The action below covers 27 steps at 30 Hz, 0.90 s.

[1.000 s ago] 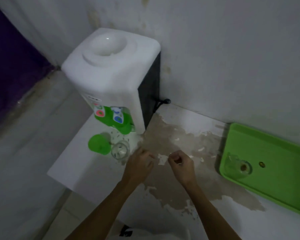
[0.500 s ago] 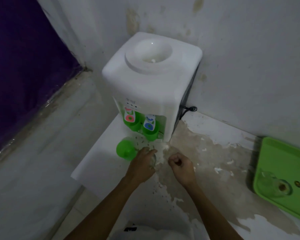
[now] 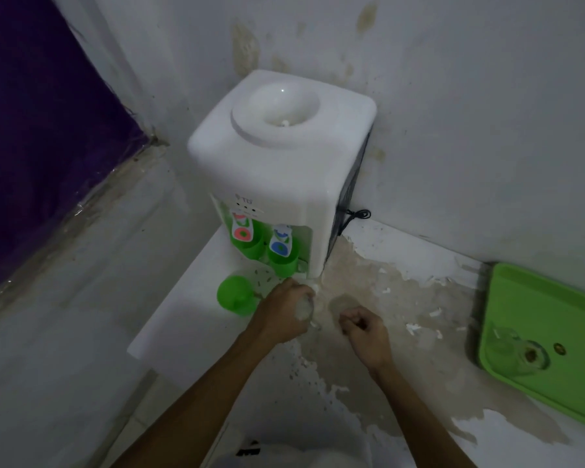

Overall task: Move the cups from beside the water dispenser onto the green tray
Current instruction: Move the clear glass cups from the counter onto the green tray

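Observation:
A white water dispenser (image 3: 277, 163) stands in the corner on a white counter. Below its taps sits a green cup (image 3: 235, 295). Right beside it my left hand (image 3: 282, 314) is wrapped around a clear glass cup (image 3: 304, 309), which shows only between the fingers. My right hand (image 3: 363, 331) hovers a little to the right, fingers curled with nothing in them. At the right edge lies the green tray (image 3: 554, 319), and on its near left part another clear glass cup (image 3: 520, 352) lies tipped on its side.
The counter (image 3: 183, 319) has a large patch of peeled, brownish surface between the dispenser and the tray. A black cord (image 3: 355, 216) hangs behind the dispenser. Stained walls close in behind, and the counter's left edge drops off to the floor.
The view has swung left, bringing the dispenser to the centre. My left hand moved onto the clear glass cup and closed around it. My right hand stayed fisted nearby.

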Available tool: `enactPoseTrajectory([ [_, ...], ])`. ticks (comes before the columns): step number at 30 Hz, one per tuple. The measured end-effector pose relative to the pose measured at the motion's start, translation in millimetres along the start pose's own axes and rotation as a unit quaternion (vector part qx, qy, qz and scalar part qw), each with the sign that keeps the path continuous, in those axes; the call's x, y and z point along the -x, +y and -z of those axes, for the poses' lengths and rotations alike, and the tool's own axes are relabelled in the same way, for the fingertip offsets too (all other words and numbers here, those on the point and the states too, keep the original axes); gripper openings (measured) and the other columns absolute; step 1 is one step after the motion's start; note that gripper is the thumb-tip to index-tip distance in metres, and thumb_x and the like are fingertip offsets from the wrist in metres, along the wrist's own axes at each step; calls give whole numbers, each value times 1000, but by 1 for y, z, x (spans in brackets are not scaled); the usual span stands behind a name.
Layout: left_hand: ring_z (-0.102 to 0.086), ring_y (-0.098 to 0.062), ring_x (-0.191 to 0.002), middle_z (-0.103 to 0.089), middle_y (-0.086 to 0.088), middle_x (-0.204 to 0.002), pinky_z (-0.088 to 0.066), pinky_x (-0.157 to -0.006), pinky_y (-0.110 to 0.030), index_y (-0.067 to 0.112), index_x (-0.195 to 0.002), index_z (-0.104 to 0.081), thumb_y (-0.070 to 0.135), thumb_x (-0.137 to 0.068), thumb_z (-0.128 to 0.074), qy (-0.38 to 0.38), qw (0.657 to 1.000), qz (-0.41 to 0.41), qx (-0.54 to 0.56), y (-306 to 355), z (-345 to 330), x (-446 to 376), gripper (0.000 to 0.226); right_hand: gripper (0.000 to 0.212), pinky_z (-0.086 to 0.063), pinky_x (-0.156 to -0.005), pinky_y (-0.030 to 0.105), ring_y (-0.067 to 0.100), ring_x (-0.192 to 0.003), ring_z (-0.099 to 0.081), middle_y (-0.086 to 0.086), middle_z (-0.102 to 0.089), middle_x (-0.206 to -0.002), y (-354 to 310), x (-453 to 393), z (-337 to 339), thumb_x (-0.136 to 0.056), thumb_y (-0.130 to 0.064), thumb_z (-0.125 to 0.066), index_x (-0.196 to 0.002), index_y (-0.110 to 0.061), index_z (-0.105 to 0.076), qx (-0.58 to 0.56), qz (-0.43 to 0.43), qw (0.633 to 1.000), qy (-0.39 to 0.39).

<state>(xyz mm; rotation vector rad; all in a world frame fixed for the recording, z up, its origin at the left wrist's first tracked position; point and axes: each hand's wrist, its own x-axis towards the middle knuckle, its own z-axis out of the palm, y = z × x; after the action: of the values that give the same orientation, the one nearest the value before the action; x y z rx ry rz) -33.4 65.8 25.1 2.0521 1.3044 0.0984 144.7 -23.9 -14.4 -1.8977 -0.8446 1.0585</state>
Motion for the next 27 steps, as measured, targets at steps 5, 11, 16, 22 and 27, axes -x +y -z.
enactPoseTrajectory([
  [5, -61, -18, -107, -54, 6, -119, -57, -82, -38, 31, -121, -63, 26, -66, -80, 8, 997, -66, 28, 56, -4, -4, 57, 16, -56, -80, 41, 25, -85, -69, 10, -74, -93, -4, 7, 27, -96, -23, -58, -99, -14, -71, -203, -168, 965, -19],
  [11, -61, -16, -102, -53, 8, -117, -56, -80, -31, 34, -119, -64, 23, -70, -79, -22, 991, -127, 21, 127, -26, -5, 53, 41, -58, -91, 44, 29, -97, -72, 15, -73, -115, 0, 16, 78, -99, -38, -49, -120, -8, -69, -443, -232, 861, -87],
  [16, -63, -15, -97, -55, 8, -117, -59, -78, -36, 35, -120, -62, 20, -69, -75, -55, 984, -167, 11, 175, -49, -2, 55, 50, -59, -84, 42, 31, -103, -68, 19, -65, -130, 13, 25, 120, -96, -40, -55, -131, -6, -62, -511, -241, 820, -86],
  [22, -63, -15, -98, -53, 9, -116, -58, -74, -32, 35, -121, -62, 25, -68, -71, -95, 976, -196, -1, 223, -81, 4, 55, 40, -62, -70, 38, 26, -85, -74, 14, -72, -107, 43, 38, 168, -91, -38, -63, -120, -11, -63, -545, -266, 790, -85],
  [27, -64, -16, -98, -55, 6, -113, -58, -81, -40, 36, -123, -61, 35, -70, -71, -129, 966, -223, -3, 253, -109, 6, 54, 34, -63, -62, 36, 22, -77, -76, 11, -76, -98, 65, 53, 205, -94, -35, -57, -116, -10, -65, -556, -279, 781, -59],
])
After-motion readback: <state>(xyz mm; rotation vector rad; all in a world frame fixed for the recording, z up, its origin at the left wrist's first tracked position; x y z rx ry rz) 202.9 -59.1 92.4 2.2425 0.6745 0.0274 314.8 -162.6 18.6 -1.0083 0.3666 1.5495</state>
